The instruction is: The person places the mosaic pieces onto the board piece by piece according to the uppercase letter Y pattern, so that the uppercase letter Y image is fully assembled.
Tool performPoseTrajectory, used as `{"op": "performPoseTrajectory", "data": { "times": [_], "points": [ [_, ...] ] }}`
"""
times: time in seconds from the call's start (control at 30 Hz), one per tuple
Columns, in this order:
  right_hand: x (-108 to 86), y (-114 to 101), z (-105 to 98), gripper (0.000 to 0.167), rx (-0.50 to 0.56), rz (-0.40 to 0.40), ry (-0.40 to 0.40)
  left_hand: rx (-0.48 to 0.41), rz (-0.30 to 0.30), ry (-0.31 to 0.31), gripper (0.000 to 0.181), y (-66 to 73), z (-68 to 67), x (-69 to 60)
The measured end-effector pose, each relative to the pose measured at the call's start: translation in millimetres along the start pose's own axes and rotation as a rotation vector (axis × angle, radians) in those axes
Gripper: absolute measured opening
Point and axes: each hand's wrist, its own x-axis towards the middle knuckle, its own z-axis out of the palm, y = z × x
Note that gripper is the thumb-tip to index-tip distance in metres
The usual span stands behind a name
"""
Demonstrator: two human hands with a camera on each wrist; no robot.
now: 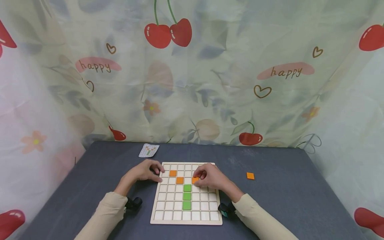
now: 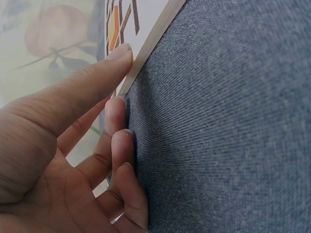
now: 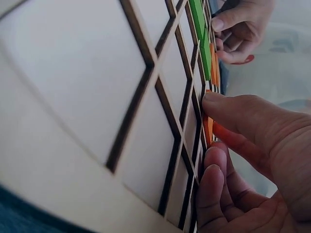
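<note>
A pale wooden grid board (image 1: 186, 222) lies flat on the table. Three green tiles (image 1: 187, 196) form a column in its middle cells, with an orange tile (image 1: 179, 180) above and to their left and another orange tile (image 1: 173, 173) further up-left. My right hand (image 1: 213, 176) pinches a third orange tile (image 1: 195, 180) between thumb and index finger, at a cell up-right of the green column; the fingers partly cover it. At the board's left edge, my left hand (image 1: 147, 170) touches the rim with its thumb (image 2: 119, 53), the other fingers loosely bent beside it.
A loose orange tile (image 1: 250, 176) lies on the dark cloth-covered table (image 1: 270, 200) to the right. Behind the board on the left is a small printed card (image 1: 148, 150) with a coloured grid pattern. A patterned curtain (image 1: 192, 83) hangs behind the table.
</note>
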Motion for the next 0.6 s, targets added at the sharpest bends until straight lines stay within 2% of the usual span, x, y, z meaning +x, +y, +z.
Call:
{"op": "performPoseTrajectory", "data": {
  "times": [0.37,0.6],
  "points": [
    [-4.6,2,-5,0.017,0.038,-0.010,-0.020,0.001,0.001,0.006,0.029,-0.3,0.7,0.4],
    [-13.8,6,-14,0.021,0.055,-0.005,-0.003,0.008,-0.018,0.015,0.029,-1.0,1.8,0.6]
  ]
}}
